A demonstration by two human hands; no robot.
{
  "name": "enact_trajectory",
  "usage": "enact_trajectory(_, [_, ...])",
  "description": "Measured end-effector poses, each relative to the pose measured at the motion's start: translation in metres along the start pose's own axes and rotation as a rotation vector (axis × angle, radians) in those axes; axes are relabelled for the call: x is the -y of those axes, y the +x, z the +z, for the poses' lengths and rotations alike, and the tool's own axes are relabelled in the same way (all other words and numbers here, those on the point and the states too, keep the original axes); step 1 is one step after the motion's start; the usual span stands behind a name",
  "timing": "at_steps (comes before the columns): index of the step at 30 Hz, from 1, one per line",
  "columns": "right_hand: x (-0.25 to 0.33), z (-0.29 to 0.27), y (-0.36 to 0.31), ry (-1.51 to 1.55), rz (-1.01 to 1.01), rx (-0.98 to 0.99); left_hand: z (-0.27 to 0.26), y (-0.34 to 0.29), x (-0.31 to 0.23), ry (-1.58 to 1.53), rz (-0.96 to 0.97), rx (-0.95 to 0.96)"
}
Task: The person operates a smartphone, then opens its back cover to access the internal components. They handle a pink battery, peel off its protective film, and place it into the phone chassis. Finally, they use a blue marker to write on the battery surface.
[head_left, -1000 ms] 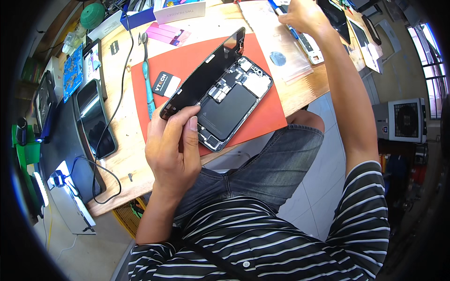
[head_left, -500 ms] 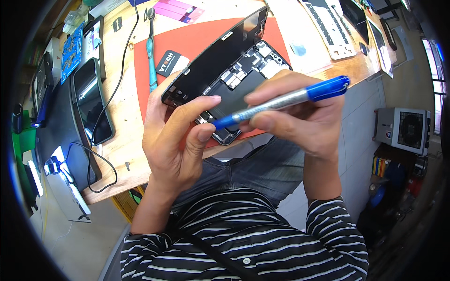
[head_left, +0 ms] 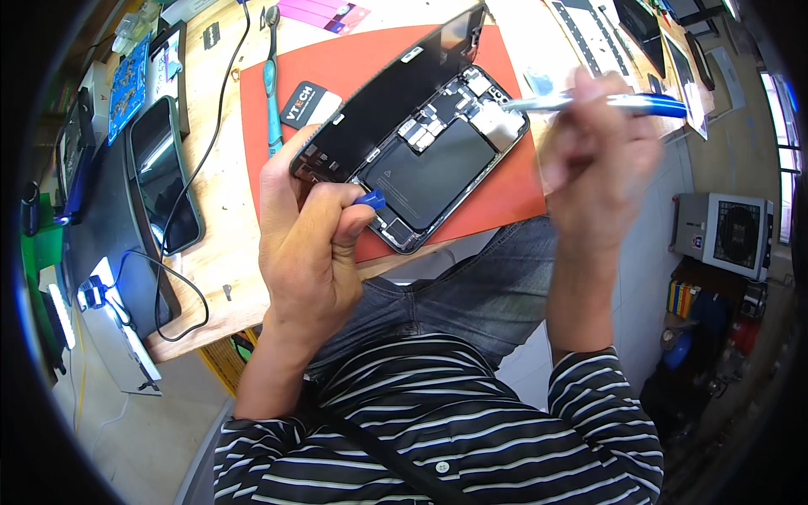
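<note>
Our left hand [head_left: 307, 244] props up the lifted screen panel [head_left: 389, 93] of the opened phone [head_left: 438, 164], with a small blue cap [head_left: 370, 199] pinched at its fingertips. The phone lies on the red mat [head_left: 337, 63] on the worktop [head_left: 215, 168]. Our right hand [head_left: 602, 164], blurred, grips a blue-handled screwdriver [head_left: 602, 103], its tip over the phone's upper corner.

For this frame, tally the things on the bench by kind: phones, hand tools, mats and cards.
Phones: 2, the opened phone on the mat and the dark phone at the left.
Hand tools: 2, the blue screwdriver in the right hand and the teal tool.
Mats: 1, the red mat.
Cards: 1, the black card.
Total: 6
</note>
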State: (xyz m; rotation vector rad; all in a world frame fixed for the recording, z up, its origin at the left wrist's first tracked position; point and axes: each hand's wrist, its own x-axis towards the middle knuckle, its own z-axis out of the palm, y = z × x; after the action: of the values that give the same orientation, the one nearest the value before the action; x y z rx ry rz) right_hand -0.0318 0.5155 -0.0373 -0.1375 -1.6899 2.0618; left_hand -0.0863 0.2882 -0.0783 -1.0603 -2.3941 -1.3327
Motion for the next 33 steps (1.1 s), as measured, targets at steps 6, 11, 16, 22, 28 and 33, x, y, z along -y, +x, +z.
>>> enact_trajectory(6, [0.005,-0.018,-0.006,-0.136,-0.062,0.019,-0.003,-0.004,-0.001,-0.005,-0.078,0.010])
enact_trajectory(11, [-0.019,-0.024,-0.016,-0.328,-0.069,0.131,-0.003,0.000,0.004,-0.061,0.012,-0.079])
enact_trajectory(16, [-0.028,-0.025,-0.015,-0.393,-0.123,0.144,-0.003,-0.002,0.002,-0.093,0.016,-0.156])
enact_trajectory(22, [-0.032,-0.027,-0.016,-0.495,-0.184,0.162,-0.002,-0.003,0.005,-0.080,0.020,-0.164])
enact_trajectory(28, [-0.032,-0.024,-0.013,-0.484,-0.203,0.159,-0.004,-0.003,0.000,-0.093,-0.040,-0.152])
enact_trajectory(33, [-0.029,-0.024,-0.017,-0.532,-0.158,0.191,-0.007,-0.004,-0.007,-0.101,-0.122,-0.094])
